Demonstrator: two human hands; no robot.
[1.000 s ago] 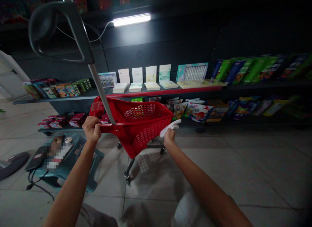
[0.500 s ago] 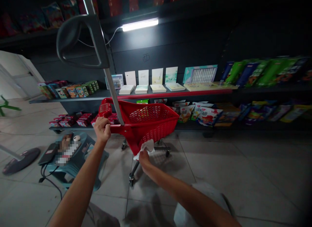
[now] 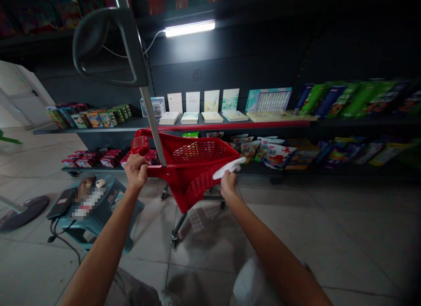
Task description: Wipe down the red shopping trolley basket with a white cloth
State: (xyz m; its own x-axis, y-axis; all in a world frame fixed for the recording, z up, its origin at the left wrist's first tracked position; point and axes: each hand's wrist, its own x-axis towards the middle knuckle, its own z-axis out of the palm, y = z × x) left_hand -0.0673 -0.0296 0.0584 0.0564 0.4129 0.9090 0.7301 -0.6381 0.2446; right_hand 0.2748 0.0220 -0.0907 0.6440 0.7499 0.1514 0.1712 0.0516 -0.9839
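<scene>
A red plastic shopping cart (image 3: pixel 184 179) on a wheeled grey frame stands in front of me. My left hand (image 3: pixel 136 171) is closed around the cart's red handle (image 3: pixel 154 171) at its near left end. In my right hand (image 3: pixel 228 183) a white cloth (image 3: pixel 229 167) is gripped, beside the far right end of the basket's perforated side. The cloth overlaps the basket side in view; whether it touches there I cannot tell. A grey pole (image 3: pixel 151 122) with a dark loop-shaped holder (image 3: pixel 131 47) rises in front of the cart's left part.
A teal stool (image 3: pixel 95 227) with a dark device and cables stands at left, near a round pole base (image 3: pixel 24 214). Behind the cart, a shelf (image 3: pixel 184 127) bears notebooks and boxes; snack bags (image 3: pixel 274 153) lie below. A lit tube lamp (image 3: pixel 190 29) hangs above.
My right hand has moved the white cloth from the basket's lower near corner up and right to its far end. My left hand stays on the handle.
</scene>
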